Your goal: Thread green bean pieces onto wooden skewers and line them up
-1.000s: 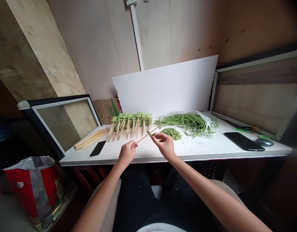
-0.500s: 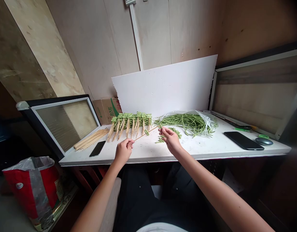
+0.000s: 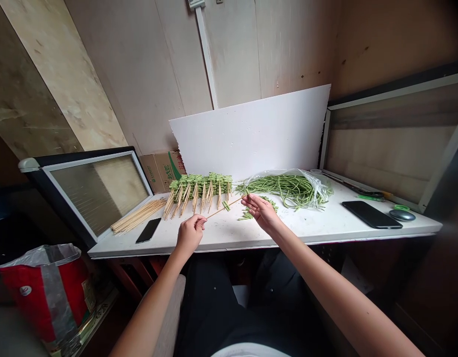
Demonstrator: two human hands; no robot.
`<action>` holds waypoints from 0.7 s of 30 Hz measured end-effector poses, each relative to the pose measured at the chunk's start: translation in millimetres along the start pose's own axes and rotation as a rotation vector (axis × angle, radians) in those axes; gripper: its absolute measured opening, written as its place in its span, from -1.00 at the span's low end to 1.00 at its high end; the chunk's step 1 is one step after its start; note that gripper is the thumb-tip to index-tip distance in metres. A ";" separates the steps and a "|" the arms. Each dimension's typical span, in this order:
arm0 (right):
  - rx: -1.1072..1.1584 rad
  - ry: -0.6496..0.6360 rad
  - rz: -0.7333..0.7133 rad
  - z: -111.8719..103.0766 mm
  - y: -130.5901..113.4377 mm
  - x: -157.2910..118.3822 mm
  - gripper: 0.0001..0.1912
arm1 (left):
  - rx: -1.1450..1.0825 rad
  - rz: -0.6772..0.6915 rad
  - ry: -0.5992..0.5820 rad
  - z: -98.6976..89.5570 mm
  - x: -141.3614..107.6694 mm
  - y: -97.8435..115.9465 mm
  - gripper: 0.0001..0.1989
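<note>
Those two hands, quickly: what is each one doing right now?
Left hand: closed, holding a bamboo skewer by its near end.
Right hand: pinched shut on the skewer's far tip.

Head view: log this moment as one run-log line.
left hand holds bamboo skewer | right hand pinches its far end | on skewer: cut long-bean pieces

Bare left hand [image 3: 189,235], bare right hand [image 3: 262,212], bare forearms [image 3: 325,282], black trousers [image 3: 229,312], white top [image 3: 249,351]
</note>
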State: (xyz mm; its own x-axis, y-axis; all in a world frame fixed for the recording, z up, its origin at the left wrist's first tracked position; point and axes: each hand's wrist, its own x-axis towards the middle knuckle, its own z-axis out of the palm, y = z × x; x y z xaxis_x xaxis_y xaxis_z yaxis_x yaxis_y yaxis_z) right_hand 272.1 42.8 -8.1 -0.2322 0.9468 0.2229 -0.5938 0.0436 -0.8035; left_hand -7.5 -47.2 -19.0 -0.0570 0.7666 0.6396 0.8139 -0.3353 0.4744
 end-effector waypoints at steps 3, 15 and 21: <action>0.007 0.002 0.007 -0.4 0.1 -0.3 -0.69 | -0.003 0.000 -0.005 0.0 0.0 0.7 -0.75; 0.002 0.040 -0.008 -1.8 1.8 0.8 -0.67 | 0.000 -0.019 -0.017 0.1 -0.8 0.3 -0.79; -0.008 0.050 -0.035 -1.5 3.7 1.2 -0.64 | 0.017 -0.054 -0.012 -0.8 -0.4 1.6 -0.79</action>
State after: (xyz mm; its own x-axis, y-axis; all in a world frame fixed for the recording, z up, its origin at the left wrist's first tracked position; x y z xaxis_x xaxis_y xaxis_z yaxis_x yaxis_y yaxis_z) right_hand 270.8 44.5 -11.7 -0.1729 0.9593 0.2233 -0.5948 0.0790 -0.8000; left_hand -6.7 -48.5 -18.1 -0.0938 0.7899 0.6060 0.8199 -0.2840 0.4971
